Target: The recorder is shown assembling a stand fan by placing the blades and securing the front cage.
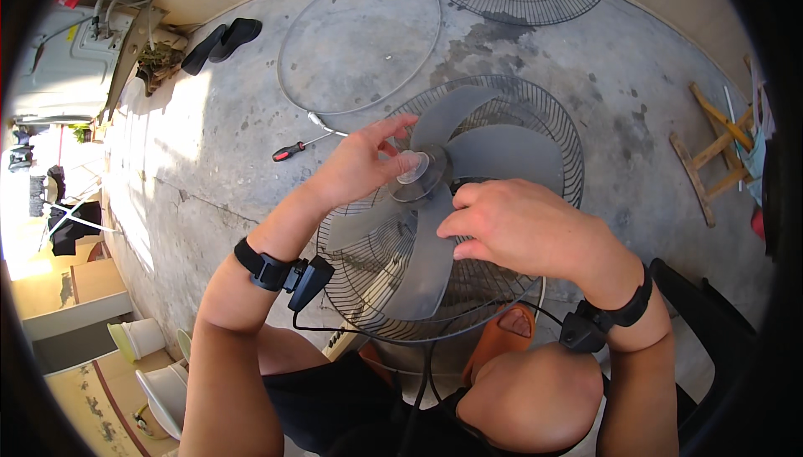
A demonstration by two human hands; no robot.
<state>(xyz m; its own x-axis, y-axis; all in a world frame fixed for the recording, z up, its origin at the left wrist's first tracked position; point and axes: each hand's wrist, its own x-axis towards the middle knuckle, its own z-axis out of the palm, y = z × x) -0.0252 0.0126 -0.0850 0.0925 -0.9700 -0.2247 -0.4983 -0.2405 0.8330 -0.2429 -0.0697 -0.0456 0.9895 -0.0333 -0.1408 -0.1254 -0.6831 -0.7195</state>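
Note:
A fan with translucent grey blades [510,154] stands before me, its blades in front of a dark wire rear guard [571,135]. At the hub [431,179] is a small clear plastic cap [411,174]. My left hand [361,163] is at the cap from the left, thumb against it and fingers apart, the index stretched toward the upper blade. My right hand [523,227] is right of the hub, fingers curled at the edge of the lower blade [425,269]; its palm side is hidden. Both wrists wear black straps with small devices.
Beyond the fan lie a thin ring [278,60], a red-and-black screwdriver [289,152] and the front wire guard [535,7]. Black shoes [237,40] sit at the far left. A wooden stool [711,152] is on the right, pale buckets [140,338] at lower left.

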